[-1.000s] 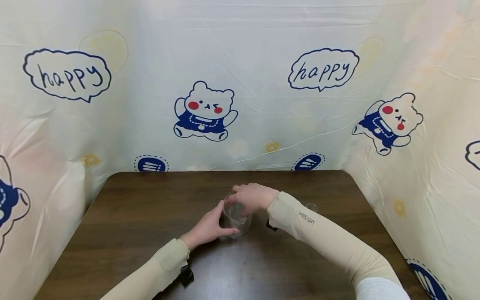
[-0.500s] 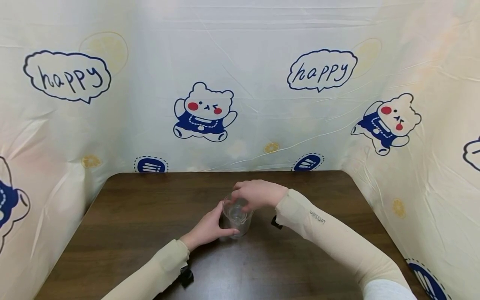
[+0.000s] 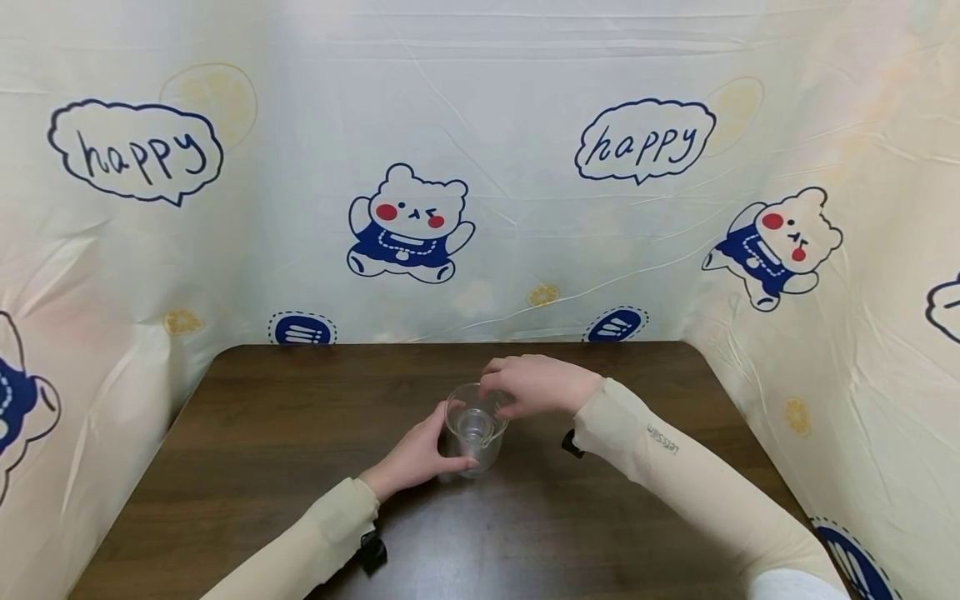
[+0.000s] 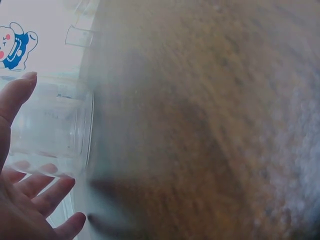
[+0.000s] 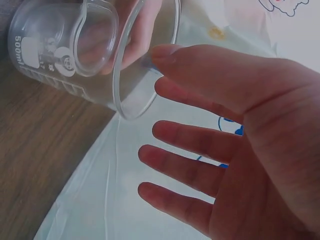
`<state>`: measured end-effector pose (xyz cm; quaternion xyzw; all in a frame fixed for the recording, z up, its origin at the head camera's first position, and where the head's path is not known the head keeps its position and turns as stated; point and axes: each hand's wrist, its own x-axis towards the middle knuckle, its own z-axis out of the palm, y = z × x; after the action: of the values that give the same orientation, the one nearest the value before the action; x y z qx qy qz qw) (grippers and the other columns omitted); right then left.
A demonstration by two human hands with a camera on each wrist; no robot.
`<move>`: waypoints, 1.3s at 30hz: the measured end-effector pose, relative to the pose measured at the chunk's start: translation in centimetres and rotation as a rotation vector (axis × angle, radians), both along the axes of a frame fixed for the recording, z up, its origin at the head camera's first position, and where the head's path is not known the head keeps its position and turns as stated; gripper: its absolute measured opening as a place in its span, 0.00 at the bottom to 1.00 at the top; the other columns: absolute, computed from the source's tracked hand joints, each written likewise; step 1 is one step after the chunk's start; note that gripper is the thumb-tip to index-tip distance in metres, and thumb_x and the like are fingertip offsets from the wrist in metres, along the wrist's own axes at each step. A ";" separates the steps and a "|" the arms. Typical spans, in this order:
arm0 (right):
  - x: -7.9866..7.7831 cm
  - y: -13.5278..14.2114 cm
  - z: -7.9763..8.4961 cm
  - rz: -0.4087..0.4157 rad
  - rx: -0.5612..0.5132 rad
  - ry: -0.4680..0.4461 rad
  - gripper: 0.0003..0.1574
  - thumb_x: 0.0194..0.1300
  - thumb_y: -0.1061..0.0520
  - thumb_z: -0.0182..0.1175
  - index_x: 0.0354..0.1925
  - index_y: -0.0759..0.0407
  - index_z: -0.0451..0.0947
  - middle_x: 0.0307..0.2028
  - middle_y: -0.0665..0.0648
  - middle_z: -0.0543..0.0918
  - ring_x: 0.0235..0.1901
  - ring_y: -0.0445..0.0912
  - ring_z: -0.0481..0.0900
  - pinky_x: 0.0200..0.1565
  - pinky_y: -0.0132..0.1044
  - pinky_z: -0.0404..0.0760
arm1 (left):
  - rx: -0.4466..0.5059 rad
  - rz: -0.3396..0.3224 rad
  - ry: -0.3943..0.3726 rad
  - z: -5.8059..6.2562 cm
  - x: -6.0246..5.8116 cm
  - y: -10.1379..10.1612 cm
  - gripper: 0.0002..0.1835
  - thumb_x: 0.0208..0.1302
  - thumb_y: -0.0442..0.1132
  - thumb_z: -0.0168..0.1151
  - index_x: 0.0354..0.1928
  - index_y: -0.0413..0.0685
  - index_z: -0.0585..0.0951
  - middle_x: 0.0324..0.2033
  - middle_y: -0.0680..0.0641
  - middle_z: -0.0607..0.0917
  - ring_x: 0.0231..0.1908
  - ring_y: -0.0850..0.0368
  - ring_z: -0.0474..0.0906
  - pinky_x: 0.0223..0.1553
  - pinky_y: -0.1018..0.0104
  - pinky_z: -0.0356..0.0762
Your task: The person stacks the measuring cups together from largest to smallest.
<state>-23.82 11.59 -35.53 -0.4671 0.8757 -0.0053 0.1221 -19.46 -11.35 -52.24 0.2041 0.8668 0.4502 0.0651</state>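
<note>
A large clear glass beaker (image 3: pixel 487 454) stands upright on the brown table, with white 500ml print showing in the right wrist view. Inside it is a smaller glass beaker (image 5: pixel 95 47). My left hand (image 3: pixel 411 460) grips the large beaker from the left, thumb in front and fingers round the far side. At the right of the rim is my right hand (image 3: pixel 546 385), with nothing held. Its fingers (image 5: pixel 187 142) are spread and fairly straight in the right wrist view, the thumb tip close by the rim.
In the left wrist view another small clear glass vessel (image 4: pixel 79 37) stands farther off. A pale curtain (image 3: pixel 510 250) with bear prints hangs round the back and sides of the wooden table (image 3: pixel 285 417).
My right hand has let go of the smaller beaker, which now sits lower inside the large one, and has drawn up and right. My left hand keeps its grip.
</note>
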 end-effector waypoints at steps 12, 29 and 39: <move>0.2 3.3 0.0 -0.051 -0.022 0.004 0.19 0.69 0.52 0.71 0.56 0.53 0.85 0.58 0.56 0.82 0.56 0.52 0.82 0.59 0.48 0.81 | -0.012 -0.002 -0.020 0.5 0.1 0.1 0.50 0.56 0.52 0.81 0.74 0.45 0.64 0.67 0.44 0.76 0.61 0.48 0.77 0.61 0.46 0.74; 0.2 8.5 -0.4 -0.100 -0.039 -0.001 0.18 0.69 0.54 0.70 0.56 0.55 0.84 0.56 0.56 0.82 0.55 0.53 0.82 0.57 0.50 0.81 | -0.038 -0.006 0.001 0.4 -0.1 0.0 0.50 0.54 0.55 0.82 0.73 0.47 0.65 0.65 0.47 0.77 0.60 0.50 0.78 0.61 0.48 0.75; 0.6 11.4 -1.1 -0.191 0.012 0.000 0.17 0.69 0.57 0.69 0.55 0.54 0.84 0.55 0.56 0.83 0.54 0.52 0.83 0.55 0.49 0.83 | -0.044 -0.011 0.027 0.1 -0.2 0.0 0.50 0.54 0.55 0.82 0.73 0.46 0.65 0.66 0.47 0.77 0.62 0.50 0.77 0.62 0.47 0.75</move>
<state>-23.22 23.01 -36.60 -0.3806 0.9163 -0.0117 0.1237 -19.64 -11.37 -52.11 0.2135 0.8763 0.4277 0.0604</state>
